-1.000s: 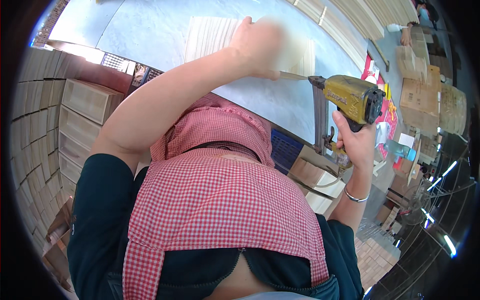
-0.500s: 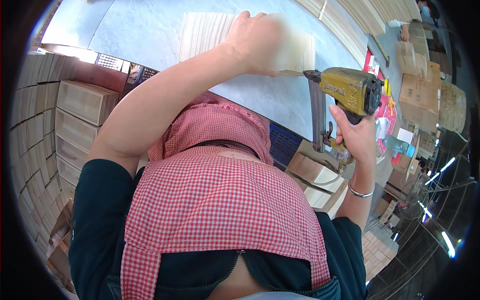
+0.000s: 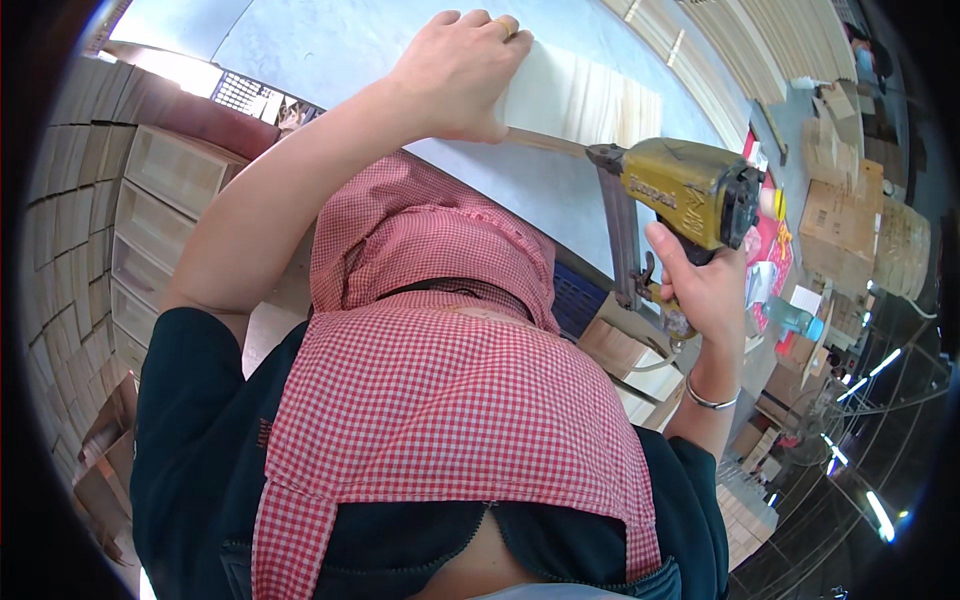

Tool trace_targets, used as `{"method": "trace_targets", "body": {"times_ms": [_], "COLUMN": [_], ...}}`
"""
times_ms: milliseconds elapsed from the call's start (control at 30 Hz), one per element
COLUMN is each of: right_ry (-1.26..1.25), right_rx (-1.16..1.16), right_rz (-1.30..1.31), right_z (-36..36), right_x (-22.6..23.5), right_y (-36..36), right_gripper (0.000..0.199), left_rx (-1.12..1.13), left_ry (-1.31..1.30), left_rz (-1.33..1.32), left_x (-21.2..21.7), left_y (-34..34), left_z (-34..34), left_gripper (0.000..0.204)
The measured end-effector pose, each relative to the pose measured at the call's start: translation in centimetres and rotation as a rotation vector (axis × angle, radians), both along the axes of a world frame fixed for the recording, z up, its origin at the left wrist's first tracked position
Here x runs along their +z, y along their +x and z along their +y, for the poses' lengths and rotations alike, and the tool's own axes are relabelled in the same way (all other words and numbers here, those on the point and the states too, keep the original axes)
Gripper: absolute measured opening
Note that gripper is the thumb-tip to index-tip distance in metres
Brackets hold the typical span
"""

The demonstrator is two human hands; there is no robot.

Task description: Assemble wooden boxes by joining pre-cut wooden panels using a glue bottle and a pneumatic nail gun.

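Head view: right hand clutches (image 3: 708, 288) the nail gun (image 3: 680, 190); left hand (image 3: 458, 78) grips the wooden board (image 3: 590, 98).

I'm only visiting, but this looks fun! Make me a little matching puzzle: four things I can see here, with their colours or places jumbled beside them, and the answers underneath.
Things:
1. Nail gun
2. Wood
3. Apron
4. Bracelet

Colours and places:
A. On the table, at the left hand
B. Silver, on the right wrist
C. Yellow, in the right hand
D. Red-and-white checked

Right pairs: 1-C, 2-A, 3-D, 4-B
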State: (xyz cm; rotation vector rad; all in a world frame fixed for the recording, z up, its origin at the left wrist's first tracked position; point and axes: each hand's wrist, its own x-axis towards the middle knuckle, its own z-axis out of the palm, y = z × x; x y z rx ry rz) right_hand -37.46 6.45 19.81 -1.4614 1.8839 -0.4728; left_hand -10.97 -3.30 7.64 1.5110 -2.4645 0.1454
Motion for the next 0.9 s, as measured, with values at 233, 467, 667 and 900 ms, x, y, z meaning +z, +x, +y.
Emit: {"method": "trace_targets", "body": {"times_ms": [233, 467, 667, 900], "right_ry": [0.013, 0.129, 0.054, -0.022], "right_rx": [0.064, 0.028, 0.136, 0.196], "right_rz": [-0.032, 0.08, 0.18, 0.054], "right_z": [-0.8, -1.4, -2.0, -1.7], "right_x": [-0.6, 0.4, 1.2, 1.1], "right_y": [1.5, 2.4, 3.6, 5.2], "right_gripper": [0.034, 0.036, 0.036, 0.037], "left_rx": [0.012, -0.04, -0.137, -0.178], "left_ry": [0.024, 0.157, 0.259, -0.133], "left_rz": [-0.009, 0.016, 0.183, 0.659], "left_x": [-0.4, 0.9, 1.1, -2.7], "left_y": [0.4, 0.2, 0.9, 6.8], "left_z": [-0.1, -0.7, -0.3, 0.5], "left_gripper": [0.091, 0.096, 0.088, 0.059]}}
